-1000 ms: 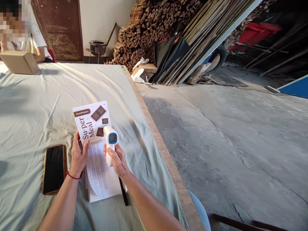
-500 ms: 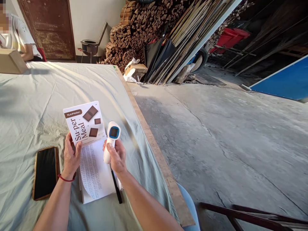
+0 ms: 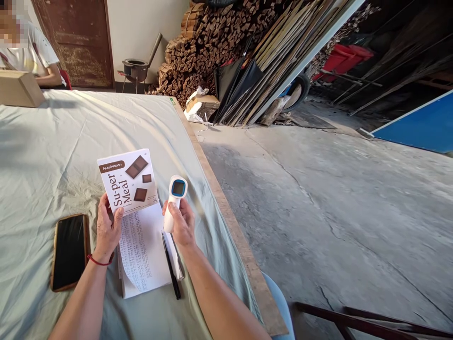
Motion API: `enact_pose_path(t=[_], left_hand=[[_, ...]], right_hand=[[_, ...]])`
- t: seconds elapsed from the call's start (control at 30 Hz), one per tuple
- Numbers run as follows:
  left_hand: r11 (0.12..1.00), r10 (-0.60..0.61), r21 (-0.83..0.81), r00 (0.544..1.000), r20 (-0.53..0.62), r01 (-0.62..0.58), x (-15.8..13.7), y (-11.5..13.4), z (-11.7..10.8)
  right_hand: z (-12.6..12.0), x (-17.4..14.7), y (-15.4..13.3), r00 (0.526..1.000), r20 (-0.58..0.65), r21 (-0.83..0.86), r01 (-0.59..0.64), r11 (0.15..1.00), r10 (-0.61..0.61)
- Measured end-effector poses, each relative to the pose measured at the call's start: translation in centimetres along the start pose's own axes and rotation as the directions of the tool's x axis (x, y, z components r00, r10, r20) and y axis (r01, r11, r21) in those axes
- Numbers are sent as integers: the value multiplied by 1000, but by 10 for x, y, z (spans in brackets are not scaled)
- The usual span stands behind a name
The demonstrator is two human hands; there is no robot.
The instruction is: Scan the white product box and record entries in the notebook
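Left hand [image 3: 109, 230]: our thumb and fingers are clamped on the near left corner of the white pack [image 3: 130, 182].
White pack: it tilts over the far end of the papers [image 3: 145, 250], printed face toward us.
Right hand [image 3: 181, 220]: we have it wrapped around the handle of the thermometer [image 3: 178, 186].
Thermometer: just right of the pack, apart from it, blue-rimmed screen facing us; its handle runs near to far, leaning slightly right at the far end.
Nearer hand: our left touches the pack; our right is across a small gap.
Pen [image 3: 170, 267]: along the papers' right side.
Phone [image 3: 71, 252]: on the bench [image 3: 268, 304], left of our left forearm.
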State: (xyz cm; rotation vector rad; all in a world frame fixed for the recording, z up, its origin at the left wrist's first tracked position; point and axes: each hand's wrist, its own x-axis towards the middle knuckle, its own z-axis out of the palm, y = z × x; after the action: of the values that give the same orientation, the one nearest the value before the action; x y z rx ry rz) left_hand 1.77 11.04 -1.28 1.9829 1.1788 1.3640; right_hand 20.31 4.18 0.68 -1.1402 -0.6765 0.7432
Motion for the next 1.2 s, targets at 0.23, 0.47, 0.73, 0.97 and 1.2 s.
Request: enact_pose_path(t=[0.23,0.47,0.73,0.97,1.2], left_hand=[[999,-32,-27,999,33,33,0,1,1],[999,-31,-35,998,48,32,1,-3,1],[997,-14,-75,1000,3,14,-3,-11,5],[975,-42,-219,998,40,50,-18,-20,9],[961,-51,-267,996,80,70,-23,-21,9]], right_hand=[[8,-28,-34,987,142,26,71,997,-74],[14,-48,-55,937,333,-18,118,993,-105],[-51,-22,-27,983,172,-857,120,501,58],[-92,-45,15,991,99,-979,113,168,-90],[-68,-86,17,947,319,-895,310,320,-27]])
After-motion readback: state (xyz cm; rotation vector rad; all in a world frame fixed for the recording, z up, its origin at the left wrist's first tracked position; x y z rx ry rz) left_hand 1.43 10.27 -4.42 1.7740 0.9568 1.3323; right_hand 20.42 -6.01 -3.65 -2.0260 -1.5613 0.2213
